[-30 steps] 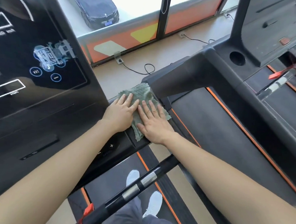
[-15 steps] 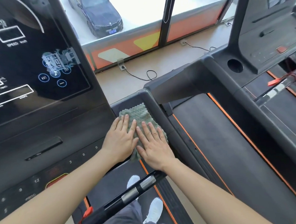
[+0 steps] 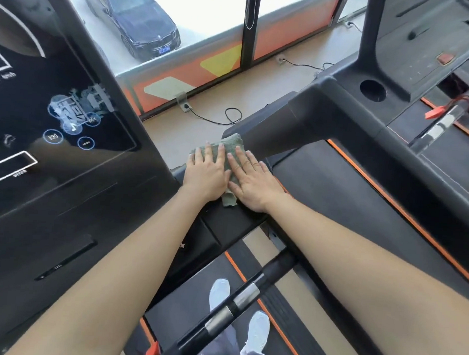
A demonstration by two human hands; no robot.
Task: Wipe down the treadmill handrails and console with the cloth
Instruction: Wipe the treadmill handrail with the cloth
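I see the left hand [image 3: 207,175] and right hand [image 3: 251,181] pressing flat, fingers straight, atop the cloth [image 3: 231,143], which pokes out toward twelve o'clock.

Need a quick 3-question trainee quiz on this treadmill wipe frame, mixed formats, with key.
1. True or false: only the right hand touches the green cloth.
2. The cloth lies on: A) the console screen; B) the black ledge beside it; C) the handrail bar.
3. What colour are the person's shoes?

Key:
1. False. The left hand presses on the cloth too, and both hands lie flat with straight fingers.
2. B.
3. White.
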